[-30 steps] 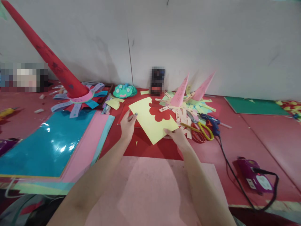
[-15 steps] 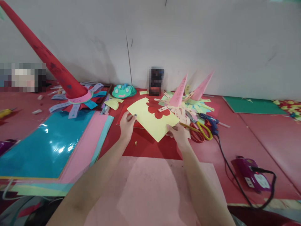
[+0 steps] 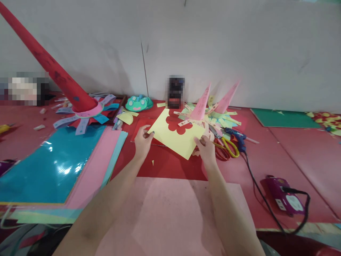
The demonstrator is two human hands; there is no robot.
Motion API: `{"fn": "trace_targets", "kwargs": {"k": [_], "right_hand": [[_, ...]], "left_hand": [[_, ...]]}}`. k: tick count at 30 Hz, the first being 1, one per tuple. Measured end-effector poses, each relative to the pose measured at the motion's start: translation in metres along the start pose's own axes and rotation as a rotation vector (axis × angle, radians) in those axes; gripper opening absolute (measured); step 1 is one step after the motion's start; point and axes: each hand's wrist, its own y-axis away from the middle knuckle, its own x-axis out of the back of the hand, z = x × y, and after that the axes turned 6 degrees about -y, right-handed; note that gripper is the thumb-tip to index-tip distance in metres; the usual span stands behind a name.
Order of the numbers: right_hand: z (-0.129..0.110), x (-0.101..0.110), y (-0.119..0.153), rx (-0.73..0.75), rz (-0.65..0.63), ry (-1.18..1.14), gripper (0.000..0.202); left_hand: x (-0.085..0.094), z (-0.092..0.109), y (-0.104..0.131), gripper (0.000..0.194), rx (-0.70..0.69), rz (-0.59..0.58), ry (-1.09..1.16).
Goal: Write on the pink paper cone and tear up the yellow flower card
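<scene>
The person's left hand (image 3: 143, 143) is pinching a yellow paper sheet (image 3: 173, 139) at its left corner, while the right hand (image 3: 207, 147) is gripping its right side. The sheet is sitting over red paper (image 3: 170, 168) on the table (image 3: 271, 153), its far edge showing a scalloped cut-out. Yellow-handled scissors (image 3: 231, 147) are lying just beside the right hand, near a blue glue gun (image 3: 240, 139).

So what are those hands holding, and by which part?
A yellow paper sheet: the left hand pinches its left corner, the right hand its lower right edge.
</scene>
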Motion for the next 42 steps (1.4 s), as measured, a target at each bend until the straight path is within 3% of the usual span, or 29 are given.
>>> {"fn": "trace_targets", "kwargs": {"k": [3, 6, 10, 18, 24, 29, 34, 42], "right_hand": [[-0.001, -0.001, -0.001, -0.012, 0.036, 0.036, 0.045], [-0.001, -0.005, 0.0, -0.109, -0.046, 0.068, 0.062], [0.003, -0.008, 0.002, -0.017, -0.084, 0.069, 0.075], [0.01, -0.006, -0.001, 0.087, 0.029, 0.123, 0.061], [0.005, -0.005, 0.001, -0.004, 0.068, 0.052, 0.058], [0.006, -0.005, 0.001, -0.001, 0.07, 0.034, 0.058], [0.009, -0.004, -0.001, 0.017, 0.06, 0.02, 0.059], [0.002, -0.005, 0.002, 0.022, 0.058, 0.051, 0.059]], "left_hand": [[0.0, 0.002, 0.002, 0.031, -0.004, 0.014, -0.031], [0.0, 0.001, 0.001, 0.034, 0.026, 0.028, 0.002], [-0.001, -0.003, -0.001, 0.037, 0.014, 0.027, -0.033], [0.0, 0.002, 0.005, 0.037, -0.083, -0.028, -0.12], [-0.002, -0.004, 0.004, 0.019, 0.016, -0.032, -0.066], [-0.003, -0.005, 0.003, 0.011, -0.042, -0.01, -0.097], [-0.003, -0.005, 0.002, 0.013, -0.031, -0.005, -0.103], [0.0, -0.002, 0.003, 0.034, -0.049, -0.062, -0.095]]}}
